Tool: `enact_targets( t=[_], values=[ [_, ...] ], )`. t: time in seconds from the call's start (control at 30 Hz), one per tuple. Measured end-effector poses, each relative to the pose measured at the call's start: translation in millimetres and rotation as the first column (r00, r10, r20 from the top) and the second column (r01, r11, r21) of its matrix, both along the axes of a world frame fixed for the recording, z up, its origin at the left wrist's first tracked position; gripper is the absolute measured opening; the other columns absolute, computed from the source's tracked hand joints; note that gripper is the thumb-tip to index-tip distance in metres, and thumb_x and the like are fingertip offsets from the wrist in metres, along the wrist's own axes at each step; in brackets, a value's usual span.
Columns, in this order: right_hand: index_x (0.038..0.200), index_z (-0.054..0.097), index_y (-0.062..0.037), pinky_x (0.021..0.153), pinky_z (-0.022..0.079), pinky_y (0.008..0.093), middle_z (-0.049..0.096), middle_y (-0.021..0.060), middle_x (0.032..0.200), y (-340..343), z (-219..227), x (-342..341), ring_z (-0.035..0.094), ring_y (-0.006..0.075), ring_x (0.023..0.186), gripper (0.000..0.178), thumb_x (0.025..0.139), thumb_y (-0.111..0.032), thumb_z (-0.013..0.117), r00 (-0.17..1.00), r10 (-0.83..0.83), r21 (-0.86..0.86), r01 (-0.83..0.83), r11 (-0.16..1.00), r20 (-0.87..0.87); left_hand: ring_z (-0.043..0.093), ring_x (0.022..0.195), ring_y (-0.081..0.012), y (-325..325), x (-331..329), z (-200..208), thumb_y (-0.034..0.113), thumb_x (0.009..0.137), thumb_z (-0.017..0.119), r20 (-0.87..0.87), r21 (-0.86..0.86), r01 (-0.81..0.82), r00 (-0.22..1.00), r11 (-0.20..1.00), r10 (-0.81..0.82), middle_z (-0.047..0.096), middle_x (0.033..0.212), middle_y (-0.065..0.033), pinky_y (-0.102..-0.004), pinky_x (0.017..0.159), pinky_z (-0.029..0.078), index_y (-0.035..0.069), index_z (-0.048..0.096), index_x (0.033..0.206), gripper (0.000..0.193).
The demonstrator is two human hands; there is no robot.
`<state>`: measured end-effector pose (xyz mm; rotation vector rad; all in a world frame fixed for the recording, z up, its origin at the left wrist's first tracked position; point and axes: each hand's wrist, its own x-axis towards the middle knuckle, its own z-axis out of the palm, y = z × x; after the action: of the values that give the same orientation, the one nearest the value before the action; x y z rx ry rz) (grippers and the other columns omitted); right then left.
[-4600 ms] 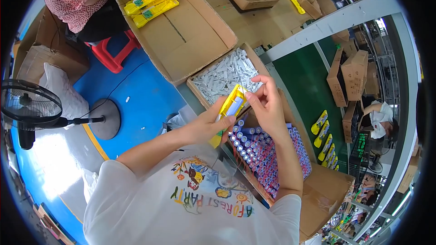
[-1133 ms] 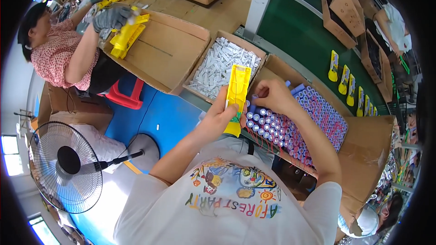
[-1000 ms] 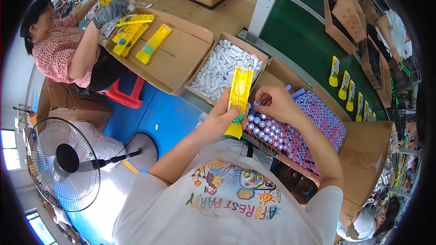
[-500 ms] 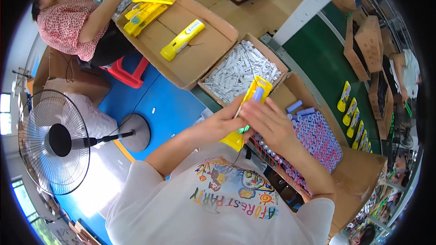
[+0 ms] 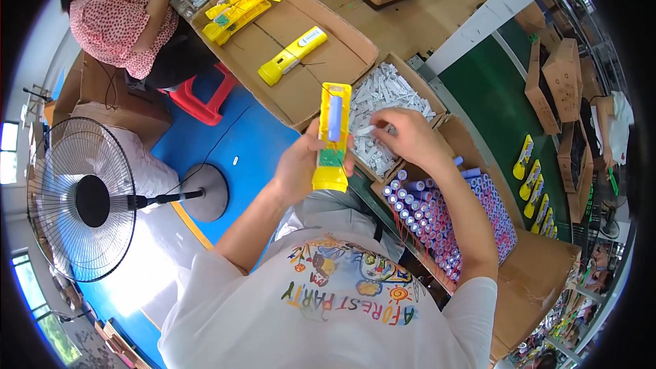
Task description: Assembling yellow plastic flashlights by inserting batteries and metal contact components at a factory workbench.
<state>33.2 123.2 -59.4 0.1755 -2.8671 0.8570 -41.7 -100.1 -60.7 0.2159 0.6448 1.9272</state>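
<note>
My left hand (image 5: 295,167) is closed round a yellow flashlight half-shell (image 5: 331,181), held upright with its inside facing up. In it lie a purple cylindrical battery (image 5: 335,119) and a green circuit board (image 5: 332,158). To the right, my right hand (image 5: 413,138) pinches a small white plastic piece (image 5: 365,130) above a cardboard box full of similar white pieces (image 5: 393,92). Beside that box, under my right forearm, many purple cylindrical batteries (image 5: 444,215) stand packed in another carton.
A shallow cardboard tray (image 5: 301,109) holds a yellow flashlight (image 5: 292,56) and several yellow shells (image 5: 236,17). More yellow flashlights (image 5: 529,178) line the green belt (image 5: 478,82) at right. A co-worker (image 5: 123,20) sits at far left, near a red stool (image 5: 205,99) and a fan (image 5: 92,199).
My right hand has left the shell and moved to the box of white pieces, now pinching one. My left hand has shifted left and turned the shell upright.
</note>
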Motion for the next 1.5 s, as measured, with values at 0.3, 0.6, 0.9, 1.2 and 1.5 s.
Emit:
enact_targets(
  t=[0.3,0.6,0.9,1.2,1.5],
  values=[
    [0.083,0.06,-0.0016,0.061,0.05,0.0244,0.062,0.0065,0.077,-25,49,36,0.062,0.0141,0.067,0.019,0.071,-0.003,0.076,0.968,-0.233,-0.177,0.214,0.961,-0.09,0.058,0.11,-0.0187,32,36,2,0.019,0.096,0.058,-0.535,-0.16,-0.284,0.83,0.946,0.159,0.057,0.121,-0.0146,-0.0338,0.089,0.049,0.002,0.035,0.128,0.043],
    [0.076,0.062,-0.0005,0.048,0.04,0.0223,0.059,0.0036,0.059,-13,54,45,0.055,0.0067,0.054,0.021,0.077,-0.015,0.077,0.931,-0.288,-0.147,0.325,0.934,0.226,0.06,0.104,-0.0211,37,36,13,0.023,0.098,0.053,-0.223,-0.101,-0.132,0.969,0.986,0.107,0.055,0.123,-0.0164,-0.033,0.084,0.051,0.007,0.031,0.13,0.042],
    [0.07,0.064,0.002,0.045,0.037,0.0211,0.059,0.0022,0.056,18,53,28,0.052,0.0056,0.05,0.028,0.086,-0.02,0.07,0.912,-0.188,-0.585,0.381,0.715,0.364,0.059,0.07,-0.0123,37,32,2,0.028,0.101,0.047,-0.594,-0.293,0.064,0.769,0.954,-0.234,0.056,0.094,-0.008,-0.0275,0.066,0.05,0.005,0.035,0.126,0.036],
    [0.096,0.063,0.0019,0.074,0.049,0.0236,0.063,0.0051,0.091,23,46,44,0.06,0.0092,0.085,0.012,0.09,-0.009,0.063,0.928,-0.358,-0.714,0.317,0.624,0.099,0.06,0.077,-0.0149,61,33,11,0.026,0.101,0.047,-0.448,-0.159,0.21,0.855,0.965,-0.26,0.057,0.096,-0.008,-0.0289,0.071,0.05,0.006,0.041,0.124,0.031],
    [0.12,0.061,-0.0116,0.083,0.05,0.0383,0.065,0.0117,0.111,442,-92,261,0.062,0.0349,0.095,0.028,0.094,-0.021,0.055,0.468,-0.858,0.181,0.882,0.436,-0.214,0.057,0.107,-0.0336,40,-171,-12,0.02,0.082,0.067,-0.588,-0.185,-0.863,-0.285,0.47,-0.756,0.059,0.115,-0.0201,-0.0403,0.091,0.047,0.003,0.051,0.126,0.05]
  ],
)
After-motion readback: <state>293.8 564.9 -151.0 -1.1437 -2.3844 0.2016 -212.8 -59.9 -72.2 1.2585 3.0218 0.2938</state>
